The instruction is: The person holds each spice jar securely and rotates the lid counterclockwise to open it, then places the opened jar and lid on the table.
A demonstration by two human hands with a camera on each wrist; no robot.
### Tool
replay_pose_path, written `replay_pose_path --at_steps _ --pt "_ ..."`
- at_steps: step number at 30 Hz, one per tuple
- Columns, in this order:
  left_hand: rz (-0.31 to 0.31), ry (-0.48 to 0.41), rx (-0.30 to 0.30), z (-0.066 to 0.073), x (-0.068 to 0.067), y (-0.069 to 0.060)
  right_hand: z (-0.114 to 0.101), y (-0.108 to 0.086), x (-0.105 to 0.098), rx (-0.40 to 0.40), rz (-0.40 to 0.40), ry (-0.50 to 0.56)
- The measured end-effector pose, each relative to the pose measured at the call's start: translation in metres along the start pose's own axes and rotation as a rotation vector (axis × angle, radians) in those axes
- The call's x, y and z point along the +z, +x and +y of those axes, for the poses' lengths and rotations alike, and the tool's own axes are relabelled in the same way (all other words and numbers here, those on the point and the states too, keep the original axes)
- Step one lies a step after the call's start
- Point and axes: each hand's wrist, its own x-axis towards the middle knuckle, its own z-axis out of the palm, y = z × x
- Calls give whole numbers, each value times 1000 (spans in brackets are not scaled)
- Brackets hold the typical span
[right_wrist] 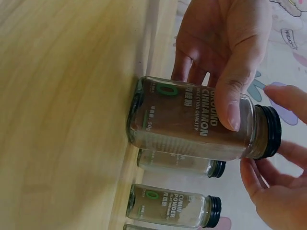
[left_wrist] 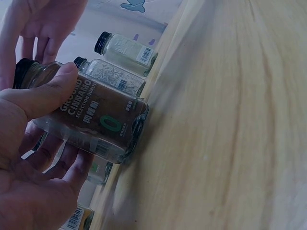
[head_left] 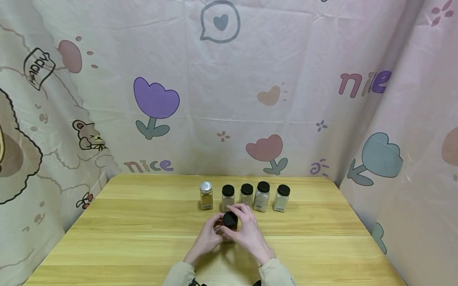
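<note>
A glass jar of ground cinnamon (right_wrist: pixel 177 117) with brown powder stands near the middle of the table, its lower end close to the wood. My left hand (head_left: pixel 208 236) grips the jar's body, thumb across the label and fingers curled behind, as the left wrist view shows. The black lid (head_left: pixel 230 219) is on the jar. Around that lid curves my right hand (head_left: pixel 249 234), thumb on one side and fingers on the other. In the right wrist view its upper fingertip stands apart from the lid; another digit reaches the jar's neck.
Behind the hands stands a row of spice jars: a yellow one with a silver cap (head_left: pixel 206 196), a black-capped jar (head_left: pixel 228 194), a jar of cumin powder (right_wrist: pixel 168 206) and others with black caps. A printed curtain (head_left: pixel 222 87) hangs beyond the wooden table (head_left: pixel 143 222).
</note>
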Motion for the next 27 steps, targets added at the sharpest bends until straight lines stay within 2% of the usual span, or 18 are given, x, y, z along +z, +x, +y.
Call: replay_pose_path --at_steps 4,9,21,27 --pt "-10 -11 5 0 0 0 -1 -1 2 37 38 -34" --pt "-1 14 14 -1 0 0 0 -1 4 31 83 -33" --pt "10 31 11 -1 0 0 -1 1 1 2 47 42" --pt "11 35 7 -1 1 0 -1 0 3 21 64 4"
